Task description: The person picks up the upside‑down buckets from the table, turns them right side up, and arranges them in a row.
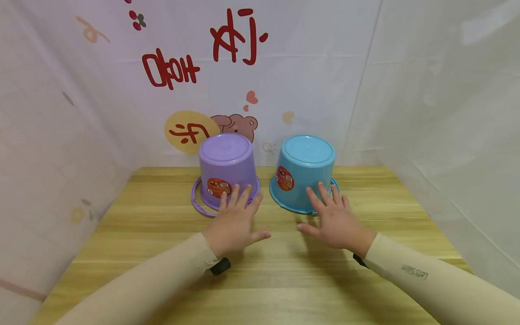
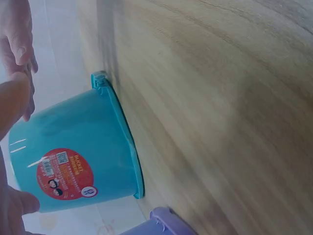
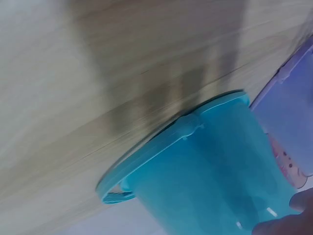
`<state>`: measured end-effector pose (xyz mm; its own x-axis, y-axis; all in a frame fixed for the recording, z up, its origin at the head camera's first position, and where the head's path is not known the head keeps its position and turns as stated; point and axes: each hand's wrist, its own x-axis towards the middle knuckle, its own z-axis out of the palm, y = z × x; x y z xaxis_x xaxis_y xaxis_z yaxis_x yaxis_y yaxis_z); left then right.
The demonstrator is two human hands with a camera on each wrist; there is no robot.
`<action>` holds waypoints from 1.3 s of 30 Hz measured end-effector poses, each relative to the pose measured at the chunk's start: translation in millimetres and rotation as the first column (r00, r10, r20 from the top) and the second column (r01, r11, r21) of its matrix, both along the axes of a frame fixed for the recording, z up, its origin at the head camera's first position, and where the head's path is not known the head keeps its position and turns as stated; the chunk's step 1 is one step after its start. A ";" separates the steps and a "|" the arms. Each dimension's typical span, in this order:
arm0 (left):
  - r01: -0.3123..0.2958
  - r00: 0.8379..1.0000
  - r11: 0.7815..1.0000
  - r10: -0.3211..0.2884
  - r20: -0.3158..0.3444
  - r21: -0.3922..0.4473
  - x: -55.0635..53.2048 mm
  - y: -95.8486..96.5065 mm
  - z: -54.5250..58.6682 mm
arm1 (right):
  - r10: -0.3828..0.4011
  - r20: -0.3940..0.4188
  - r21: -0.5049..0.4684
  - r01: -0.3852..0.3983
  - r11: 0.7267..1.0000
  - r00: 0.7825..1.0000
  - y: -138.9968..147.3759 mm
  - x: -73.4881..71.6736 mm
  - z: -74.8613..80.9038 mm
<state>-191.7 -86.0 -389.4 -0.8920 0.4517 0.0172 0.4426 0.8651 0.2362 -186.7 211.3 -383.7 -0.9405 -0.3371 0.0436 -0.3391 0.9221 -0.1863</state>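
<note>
Sleeves point(image 1: 150, 284) point(image 1: 438, 286), hands point(image 1: 233, 223) point(image 1: 336, 221), buckets point(image 1: 225, 168) point(image 1: 306, 171) mouth-down (axes vertical)

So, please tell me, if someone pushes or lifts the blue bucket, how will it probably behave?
The blue bucket looks like moulded plastic, so it is probably stiff and light for its size. Since it stands upside down on its wider rim, a low push would likely slide it rather than tip it. Its smooth, shiny side may feel slightly slippery.

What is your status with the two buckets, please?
Left grip, right grip: open, holding nothing. Purple bucket, blue bucket: upside down on table. No obstruction visible.
</note>
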 end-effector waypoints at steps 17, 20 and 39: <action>0.133 0.991 0.990 -0.132 0.030 -0.038 -22.9 21.0 -19.9 | 0.017 0.044 0.043 -0.019 0.999 0.999 24.0 -9.1 -8.9; 0.145 0.989 0.989 -0.143 0.042 -0.043 -26.8 25.3 -24.2 | 0.020 0.056 0.057 -0.024 0.998 0.998 26.7 -11.3 -11.2; 0.153 0.981 0.983 -0.139 0.137 -0.103 -55.4 45.1 -40.0 | 0.075 0.082 0.113 -0.084 0.990 0.994 39.7 -27.2 -30.8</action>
<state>-247.1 -40.9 -429.4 -0.8077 0.5697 -0.1518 0.5383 0.8176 0.2044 -213.9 251.0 -414.5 -0.9093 -0.4098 -0.0724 -0.4013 0.9095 -0.1084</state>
